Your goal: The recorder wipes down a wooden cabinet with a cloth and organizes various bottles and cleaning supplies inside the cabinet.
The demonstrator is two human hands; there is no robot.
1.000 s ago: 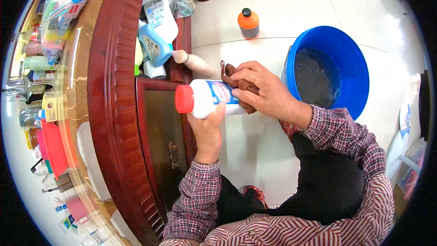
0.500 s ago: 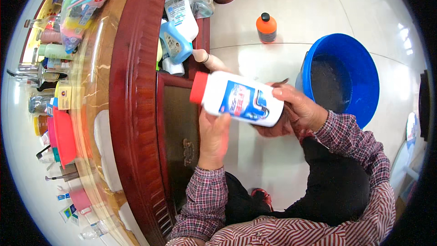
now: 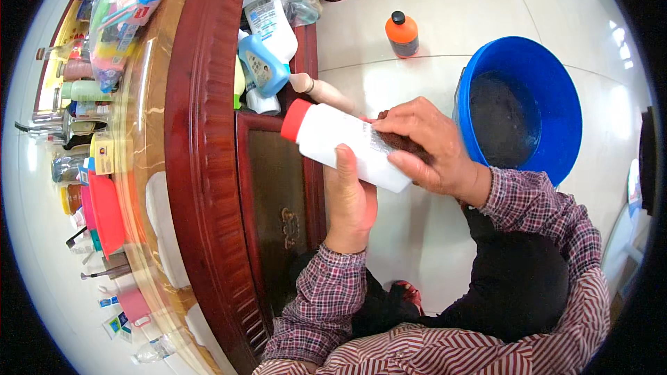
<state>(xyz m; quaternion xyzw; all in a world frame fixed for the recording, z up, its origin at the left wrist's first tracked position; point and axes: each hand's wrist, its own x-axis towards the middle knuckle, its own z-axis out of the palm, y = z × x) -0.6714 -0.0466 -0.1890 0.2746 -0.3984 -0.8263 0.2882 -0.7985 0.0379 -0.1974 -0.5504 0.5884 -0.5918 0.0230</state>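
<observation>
A white plastic bottle [image 3: 340, 142] with a red cap lies nearly flat in front of me, cap pointing left toward the dark wooden cabinet [image 3: 278, 187]. My left hand [image 3: 351, 198] grips it from below, thumb up over its side. My right hand [image 3: 427, 146] presses a dark brown cloth [image 3: 401, 142] against the bottle's right end. Both hands hover over the pale tiled floor, just left of a blue plastic basin [image 3: 549, 97].
The basin holds dark water. An orange bottle [image 3: 403, 33] with a black cap stands on the floor behind it. Several cleaning bottles [image 3: 267, 48] crowd the cabinet's open shelf. A marble countertop [image 3: 139, 139] at left carries toiletries, a red cup and a tap.
The bottle has turned so its printed label faces away and its plain white side shows. My right hand has slid over its end with the brown cloth.
</observation>
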